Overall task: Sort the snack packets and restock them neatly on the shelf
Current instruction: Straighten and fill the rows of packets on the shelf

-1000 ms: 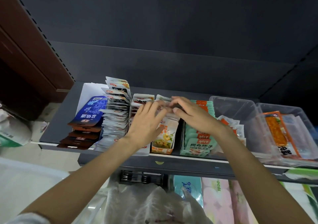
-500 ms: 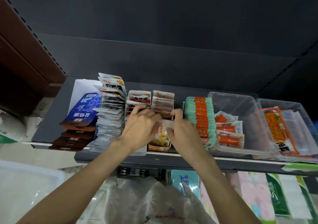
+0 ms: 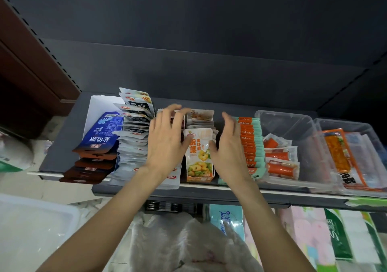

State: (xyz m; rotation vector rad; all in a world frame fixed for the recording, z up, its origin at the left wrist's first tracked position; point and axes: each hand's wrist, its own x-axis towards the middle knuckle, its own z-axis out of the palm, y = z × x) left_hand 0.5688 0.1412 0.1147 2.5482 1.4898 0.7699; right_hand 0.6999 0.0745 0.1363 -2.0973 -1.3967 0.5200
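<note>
Rows of snack packets stand on a dark shelf. An orange-and-white packet with a yellow food picture fronts the middle row. My left hand lies flat over the row to its left, fingers straight, thumb touching the packet's left edge. My right hand stands on the packet's right side, fingers straight, thumb at its right edge. Left of my hands are a white packet row and blue and brown packets. A green-and-orange packet row lies right of my right hand.
Two clear plastic tubs sit at the right: one holds red sausage packets, the other a large orange packet. Below the shelf are a white plastic bag, tissue packs and a clear bin at the left.
Both hands let go of the packet tops they were pinching and spread apart, fingers now straight on either side of the middle row. The orange-and-white front packet is now uncovered.
</note>
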